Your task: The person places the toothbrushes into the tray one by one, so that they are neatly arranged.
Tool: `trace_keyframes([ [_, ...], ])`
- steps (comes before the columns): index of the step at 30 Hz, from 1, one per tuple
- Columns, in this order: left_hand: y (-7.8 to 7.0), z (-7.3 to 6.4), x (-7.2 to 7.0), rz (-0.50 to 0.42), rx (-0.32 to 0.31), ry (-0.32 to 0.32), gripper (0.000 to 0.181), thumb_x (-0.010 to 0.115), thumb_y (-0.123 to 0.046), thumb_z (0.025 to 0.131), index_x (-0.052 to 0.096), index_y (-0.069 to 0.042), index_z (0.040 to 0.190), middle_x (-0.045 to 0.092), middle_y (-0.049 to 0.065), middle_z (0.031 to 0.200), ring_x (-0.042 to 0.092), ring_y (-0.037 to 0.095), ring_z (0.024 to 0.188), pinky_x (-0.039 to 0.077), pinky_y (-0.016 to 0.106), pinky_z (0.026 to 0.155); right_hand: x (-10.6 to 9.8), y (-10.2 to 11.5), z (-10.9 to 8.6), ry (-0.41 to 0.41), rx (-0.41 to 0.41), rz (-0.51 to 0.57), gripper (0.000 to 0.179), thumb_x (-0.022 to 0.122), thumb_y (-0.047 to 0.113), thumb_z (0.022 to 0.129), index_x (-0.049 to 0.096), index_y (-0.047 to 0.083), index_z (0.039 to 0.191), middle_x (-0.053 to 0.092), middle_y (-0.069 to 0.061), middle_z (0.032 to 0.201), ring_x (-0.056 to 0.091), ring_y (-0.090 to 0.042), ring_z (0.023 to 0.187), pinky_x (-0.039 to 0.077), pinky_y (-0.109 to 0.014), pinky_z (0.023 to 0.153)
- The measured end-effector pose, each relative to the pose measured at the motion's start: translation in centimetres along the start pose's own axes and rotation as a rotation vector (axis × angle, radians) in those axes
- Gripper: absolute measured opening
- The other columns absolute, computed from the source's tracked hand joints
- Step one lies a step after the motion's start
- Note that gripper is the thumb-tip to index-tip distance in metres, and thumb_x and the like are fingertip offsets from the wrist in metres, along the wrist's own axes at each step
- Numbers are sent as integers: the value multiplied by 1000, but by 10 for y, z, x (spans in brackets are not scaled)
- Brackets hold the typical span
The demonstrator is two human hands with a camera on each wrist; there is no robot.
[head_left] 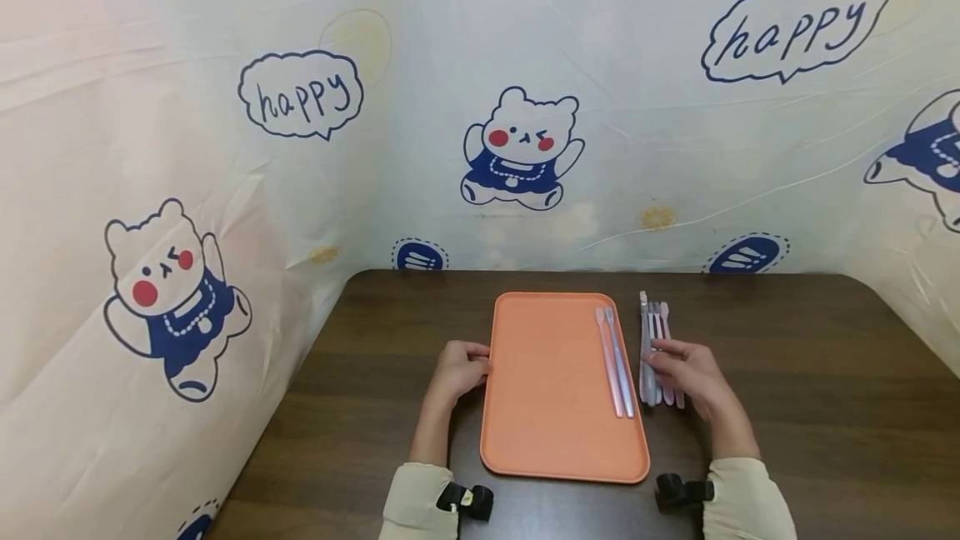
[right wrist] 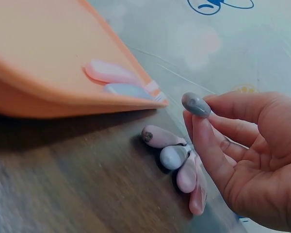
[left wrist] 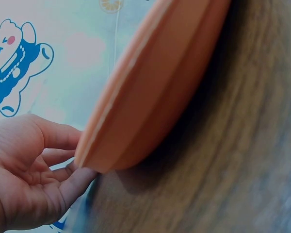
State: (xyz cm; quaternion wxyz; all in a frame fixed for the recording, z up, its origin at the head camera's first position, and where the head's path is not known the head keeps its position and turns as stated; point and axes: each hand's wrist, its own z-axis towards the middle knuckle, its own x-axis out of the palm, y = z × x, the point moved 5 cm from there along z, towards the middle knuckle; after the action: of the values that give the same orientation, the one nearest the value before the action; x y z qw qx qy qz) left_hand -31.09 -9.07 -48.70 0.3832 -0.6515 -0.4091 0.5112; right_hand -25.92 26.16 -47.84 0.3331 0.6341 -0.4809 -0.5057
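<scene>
An orange tray (head_left: 547,390) lies on the table, and my left hand (head_left: 459,369) pinches its left rim between thumb and fingers. Inside the tray, along its right side, a pink toothbrush (head_left: 609,367) and a blue toothbrush (head_left: 622,367) lie side by side. Just right of the tray, my right hand (head_left: 696,373) pinches a grey toothbrush (right wrist: 195,105) between thumb and forefinger, its handle end toward the right wrist camera. Below that hand several loose toothbrushes (right wrist: 173,158), pink and pale blue, lie fanned on the table, partly covered by the fingers in the head view.
The dark wooden table (head_left: 825,390) extends to both sides of the tray. A pale patterned sheet (head_left: 420,173) hangs behind and at the sides, meeting the table's far edge. Black straps with small devices (head_left: 678,492) sit at both sleeves.
</scene>
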Motion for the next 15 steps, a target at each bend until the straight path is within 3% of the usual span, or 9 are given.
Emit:
trace_keyframes([
  [4, 0, 0, 0, -1, 1, 1, 27, 57, 5, 90, 70, 12, 113, 71, 24, 107, 67, 16, 84, 64, 37, 77, 3, 2, 0, 6, -14, 0, 57, 58, 20, 103, 41, -10, 149, 51, -36, 144, 66, -10, 101, 62, -32, 89],
  [15, 2, 1, 0, -3, -9, 6, 27, 59, 4, 90, 70, 11, 114, 71, 24, 108, 67, 16, 84, 64, 38, 78, 12, 5, 2, 14, -21, 5, 58, 58, 21, 103, 42, -11, 148, 49, -36, 145, 66, -11, 104, 61, -30, 89],
])
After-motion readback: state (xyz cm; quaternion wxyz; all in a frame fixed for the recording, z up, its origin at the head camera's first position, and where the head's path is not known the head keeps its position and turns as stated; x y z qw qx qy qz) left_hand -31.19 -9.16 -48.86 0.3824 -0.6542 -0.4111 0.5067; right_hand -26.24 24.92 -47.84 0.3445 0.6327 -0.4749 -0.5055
